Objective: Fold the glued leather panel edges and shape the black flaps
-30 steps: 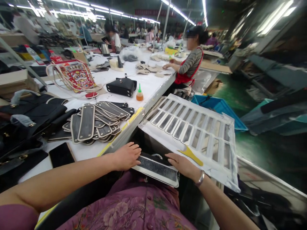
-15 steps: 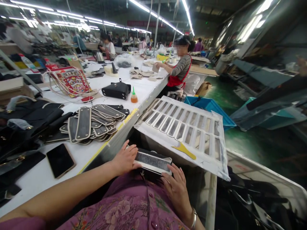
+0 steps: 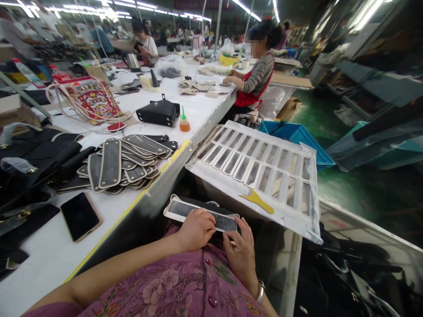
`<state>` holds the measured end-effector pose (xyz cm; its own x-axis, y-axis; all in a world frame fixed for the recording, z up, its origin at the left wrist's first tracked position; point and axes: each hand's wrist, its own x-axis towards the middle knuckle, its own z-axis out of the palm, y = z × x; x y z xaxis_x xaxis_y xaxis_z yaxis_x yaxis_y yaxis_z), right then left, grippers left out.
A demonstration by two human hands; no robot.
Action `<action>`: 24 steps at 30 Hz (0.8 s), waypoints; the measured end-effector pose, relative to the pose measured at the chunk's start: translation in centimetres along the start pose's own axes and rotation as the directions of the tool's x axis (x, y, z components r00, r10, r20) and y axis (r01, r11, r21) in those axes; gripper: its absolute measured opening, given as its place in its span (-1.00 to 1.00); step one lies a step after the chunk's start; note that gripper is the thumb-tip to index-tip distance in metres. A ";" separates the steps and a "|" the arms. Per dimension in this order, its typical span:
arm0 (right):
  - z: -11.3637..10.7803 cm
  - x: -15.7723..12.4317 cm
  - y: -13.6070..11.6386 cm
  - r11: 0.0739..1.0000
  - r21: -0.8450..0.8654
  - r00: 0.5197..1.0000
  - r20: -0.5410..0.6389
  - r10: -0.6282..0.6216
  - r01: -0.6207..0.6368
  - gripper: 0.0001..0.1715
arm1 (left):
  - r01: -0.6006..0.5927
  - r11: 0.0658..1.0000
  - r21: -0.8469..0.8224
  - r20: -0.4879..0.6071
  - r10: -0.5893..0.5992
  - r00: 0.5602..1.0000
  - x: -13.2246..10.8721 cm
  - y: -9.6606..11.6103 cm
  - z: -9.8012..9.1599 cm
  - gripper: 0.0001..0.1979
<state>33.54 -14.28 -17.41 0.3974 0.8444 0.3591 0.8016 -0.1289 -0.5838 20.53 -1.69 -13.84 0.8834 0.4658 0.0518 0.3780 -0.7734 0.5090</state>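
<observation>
A black bag piece (image 3: 185, 208) with a grey strip framed in white faces up at my lap, between the table and my body. My left hand (image 3: 197, 229) lies over the middle of the strip, its fingers curled together at the near edge. At the piece's right end, my right hand (image 3: 240, 246) pinches the corner between bent fingers and thumb. Beyond them, a white board (image 3: 228, 187) holds rows of grey strips with white frames, and a yellow tool (image 3: 257, 201) lies on its near edge.
Left on the white table (image 3: 125, 220) are a phone (image 3: 80, 216), stacked grey panels (image 3: 110, 164), a black bag (image 3: 157, 112) and a small glue bottle (image 3: 184, 122). A blue crate (image 3: 297, 138) stands behind the board. Another person (image 3: 256, 79) sits at the table's far edge.
My left hand has slid right from the strip's left end to its middle and its fingers have curled in. My right fingers have bent at the right end. The view has shifted slightly.
</observation>
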 end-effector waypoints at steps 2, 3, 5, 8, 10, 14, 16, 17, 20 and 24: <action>0.1 0.2 -0.1 0.999 0.015 0.998 0.030 0.048 -0.048 -0.79 | 0.067 0.997 0.024 0.060 -0.069 0.996 0.7 0.3 -0.3 -0.92; 0.2 0.4 -0.1 0.998 0.012 0.997 0.037 0.065 -0.065 -0.79 | 0.089 0.995 0.043 0.085 -0.093 0.992 1.1 0.4 -0.5 -0.95; 0.4 0.7 -0.2 0.997 -0.025 0.997 0.026 0.070 -0.069 -0.79 | 0.109 0.991 0.076 0.121 -0.118 0.986 1.7 0.5 -0.7 -0.96; 0.4 0.9 -0.6 0.987 -0.161 1.000 -0.018 -0.024 0.021 -0.69 | 0.111 0.990 0.082 0.168 -0.124 0.978 2.4 0.6 -0.9 -0.95; 0.2 0.6 -0.9 0.962 -0.230 0.988 0.006 -0.153 0.150 -0.64 | 0.105 0.991 0.080 0.174 -0.118 0.978 2.5 0.5 -0.9 -0.96; -0.2 -0.5 -1.1 0.873 -0.296 0.922 0.134 -0.364 0.387 -0.61 | 0.034 0.999 0.005 0.130 -0.035 0.991 1.1 -1.0 -1.5 -0.93; -0.3 -0.9 -1.1 0.830 -0.361 0.905 0.167 -0.390 0.424 -0.58 | 0.010 0.999 -0.053 0.073 -0.006 0.997 -0.2 -2.4 -2.2 -0.90; -0.2 -1.1 -1.2 0.808 -0.391 0.897 0.183 -0.402 0.441 -0.56 | 0.009 0.998 -0.069 0.040 -0.006 0.999 -1.0 -3.2 -2.7 -0.91; 0.2 -1.4 -1.3 0.730 -0.478 0.871 0.217 -0.441 0.488 -0.51 | 0.022 0.998 -0.060 0.000 -0.022 1.000 -2.8 -5.1 -3.8 -0.88; 1.5 -1.5 -1.7 0.660 -0.551 0.851 0.219 -0.476 0.511 -0.51 | 0.086 0.995 0.051 -0.035 -0.084 0.996 -3.4 -5.0 -4.0 -0.85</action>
<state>30.88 -14.51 -18.05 -0.1416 0.8945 0.4241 0.9780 0.0603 0.1995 14.55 2.29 -13.10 0.8383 0.5438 0.0387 0.4660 -0.7516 0.4668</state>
